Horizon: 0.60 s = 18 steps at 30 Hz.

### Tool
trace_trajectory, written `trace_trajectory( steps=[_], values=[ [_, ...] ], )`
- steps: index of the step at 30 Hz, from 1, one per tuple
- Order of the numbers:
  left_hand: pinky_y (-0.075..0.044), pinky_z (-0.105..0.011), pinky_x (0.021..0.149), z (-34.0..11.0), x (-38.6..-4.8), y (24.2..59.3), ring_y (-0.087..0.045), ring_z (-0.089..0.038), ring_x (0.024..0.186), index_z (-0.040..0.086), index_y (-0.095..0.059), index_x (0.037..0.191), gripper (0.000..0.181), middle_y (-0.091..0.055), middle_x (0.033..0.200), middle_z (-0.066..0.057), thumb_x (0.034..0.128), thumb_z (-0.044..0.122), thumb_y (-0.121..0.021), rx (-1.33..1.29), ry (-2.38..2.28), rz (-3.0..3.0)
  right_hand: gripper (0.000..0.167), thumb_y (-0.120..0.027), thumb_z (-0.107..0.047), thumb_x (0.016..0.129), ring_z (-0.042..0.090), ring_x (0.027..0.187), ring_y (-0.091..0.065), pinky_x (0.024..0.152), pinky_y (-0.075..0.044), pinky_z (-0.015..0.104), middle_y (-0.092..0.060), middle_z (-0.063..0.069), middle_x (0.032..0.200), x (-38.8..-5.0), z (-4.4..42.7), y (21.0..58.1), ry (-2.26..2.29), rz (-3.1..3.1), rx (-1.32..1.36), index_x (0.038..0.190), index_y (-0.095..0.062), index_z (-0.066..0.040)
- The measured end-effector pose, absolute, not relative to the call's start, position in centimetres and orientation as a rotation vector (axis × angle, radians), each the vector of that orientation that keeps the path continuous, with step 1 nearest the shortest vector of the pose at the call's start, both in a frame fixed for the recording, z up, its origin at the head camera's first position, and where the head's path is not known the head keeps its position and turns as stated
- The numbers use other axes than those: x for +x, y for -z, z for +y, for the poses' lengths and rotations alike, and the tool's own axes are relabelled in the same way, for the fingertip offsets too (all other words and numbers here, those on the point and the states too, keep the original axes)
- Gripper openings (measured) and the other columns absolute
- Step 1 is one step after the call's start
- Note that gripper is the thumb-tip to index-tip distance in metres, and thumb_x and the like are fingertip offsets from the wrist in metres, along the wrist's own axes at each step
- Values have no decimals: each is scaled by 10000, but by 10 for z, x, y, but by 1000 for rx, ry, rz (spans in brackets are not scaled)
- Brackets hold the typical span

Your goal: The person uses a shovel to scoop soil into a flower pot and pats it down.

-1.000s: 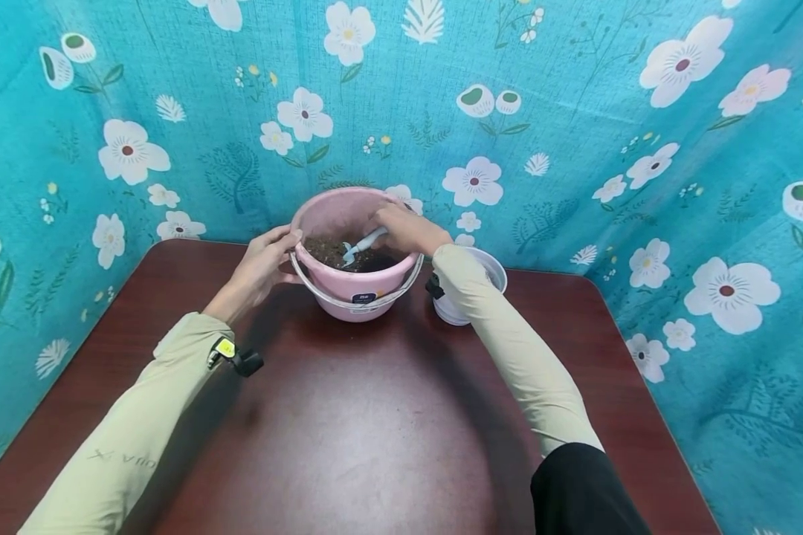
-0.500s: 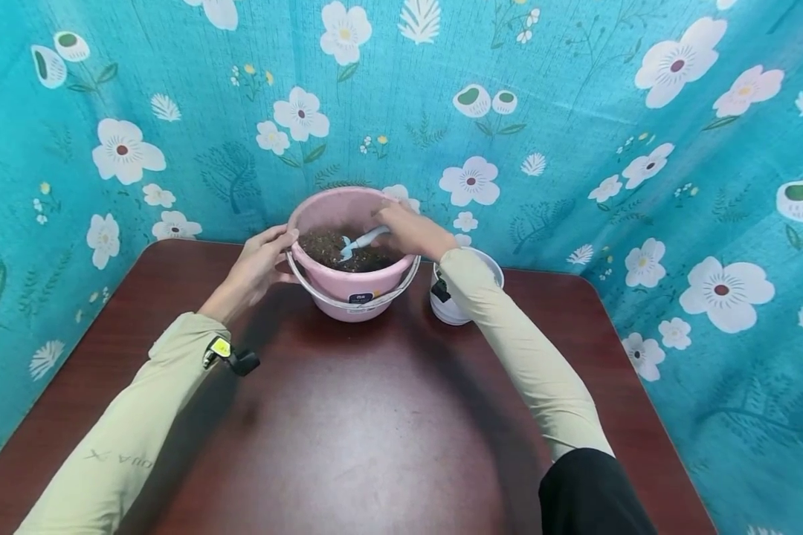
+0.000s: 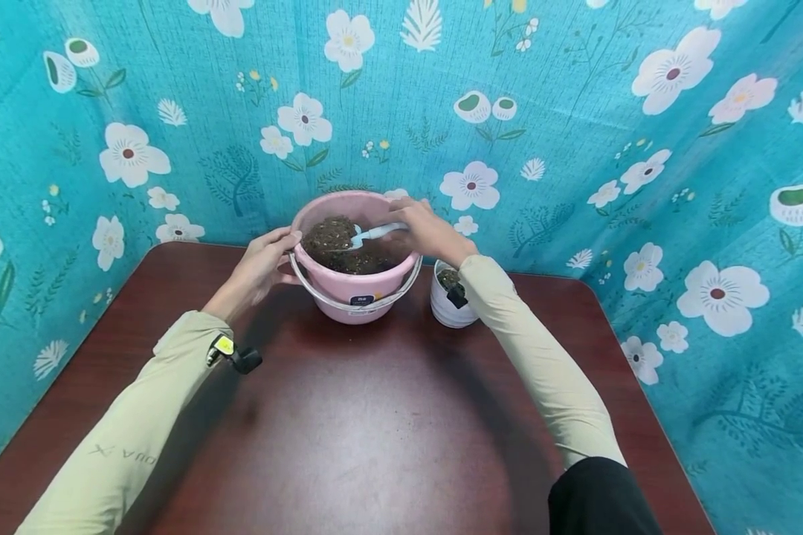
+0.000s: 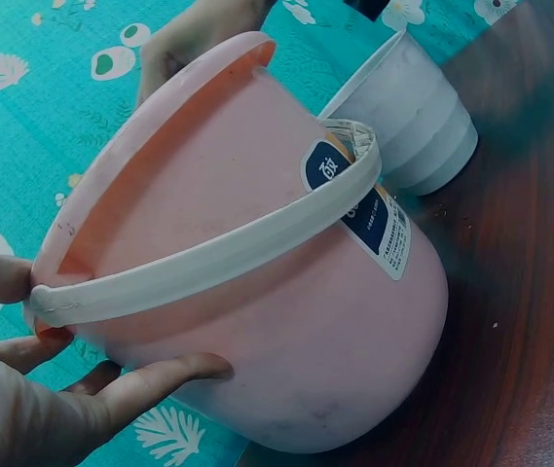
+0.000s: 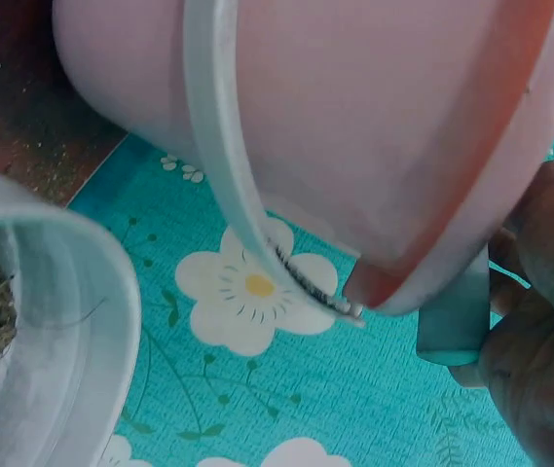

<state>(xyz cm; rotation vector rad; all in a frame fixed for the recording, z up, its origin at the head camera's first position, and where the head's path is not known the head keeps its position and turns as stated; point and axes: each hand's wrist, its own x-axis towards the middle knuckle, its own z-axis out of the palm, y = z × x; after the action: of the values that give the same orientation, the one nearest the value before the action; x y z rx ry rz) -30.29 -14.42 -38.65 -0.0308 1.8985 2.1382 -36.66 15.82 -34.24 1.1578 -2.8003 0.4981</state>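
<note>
A pink bucket [image 3: 358, 286] with a white handle stands at the back of the table, dark soil [image 3: 368, 260] inside. My left hand [image 3: 257, 269] grips its left rim, thumb on top and fingers along the outer wall; the left wrist view shows the hand [image 4: 53, 389] at the handle's joint. My right hand [image 3: 428, 227] holds a light blue tool [image 3: 378, 232] over the bucket's right side, a heap of soil at the tool's head. In the right wrist view, the hand [image 5: 544, 321] is curled round the tool's handle end [image 5: 454, 321] beside the rim.
A white pot [image 3: 450, 308] with some soil in it stands just right of the bucket, partly under my right forearm. The dark red table [image 3: 361, 431] stretches toward me, and a blue floral cloth [image 3: 388, 96] hangs behind it.
My right hand has risen and moved right with the tool, lifting a mound of soil higher in the bucket. More of the white pot's inside shows. My left hand keeps its grip.
</note>
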Motion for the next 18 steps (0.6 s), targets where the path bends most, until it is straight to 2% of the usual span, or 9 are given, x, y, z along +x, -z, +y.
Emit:
trace_trajectory(
  steps=[3, 6, 9, 13, 18],
  values=[
    [-646, -356, 778, -144, -304, 386, -561, -136, 1091, 39, -315, 1633, 628, -498, 1256, -48, 1099, 289, -531, -25, -2148, 1882, 315, -785, -114, 951, 289, 1163, -587, 955, -403, 480, -701, 109, 1172, -367, 165, 342, -527, -2762, 1172, 1264, -769, -83],
    [-645, -351, 768, -144, -303, 386, -568, -128, 1063, 31, -329, 1624, 620, -522, 1205, -46, 1098, 287, -534, -16, -2156, 1880, 324, -783, -100, 948, 304, 1093, -580, 917, -389, 471, -685, 110, 1079, -367, 171, 341, -545, -2742, 1156, 1268, -761, -56],
    [-646, -336, 744, -144, -303, 387, -588, -115, 1017, 17, -346, 1611, 610, -562, 1101, -22, 1097, 285, -537, -7, -2163, 1887, 326, -764, -105, 962, 293, 1077, -550, 930, -379, 469, -677, 96, 1072, -364, 178, 341, -545, -2758, 1119, 1286, -754, -69],
    [-645, -321, 717, -144, -302, 388, -613, -98, 967, 5, -355, 1604, 600, -596, 1012, 20, 1100, 279, -533, 4, -2168, 1897, 328, -746, -96, 977, 278, 1096, -529, 955, -382, 482, -692, 93, 1143, -361, 184, 341, -548, -2764, 1108, 1305, -747, -84],
    [-648, -319, 714, -145, -303, 389, -609, -107, 999, 21, -354, 1611, 595, -589, 1056, 14, 1104, 284, -522, 2, -2156, 1915, 320, -745, -67, 972, 288, 1035, -525, 912, -396, 469, -692, 105, 1099, -361, 189, 341, -547, -2713, 1140, 1291, -751, -71]
  ],
)
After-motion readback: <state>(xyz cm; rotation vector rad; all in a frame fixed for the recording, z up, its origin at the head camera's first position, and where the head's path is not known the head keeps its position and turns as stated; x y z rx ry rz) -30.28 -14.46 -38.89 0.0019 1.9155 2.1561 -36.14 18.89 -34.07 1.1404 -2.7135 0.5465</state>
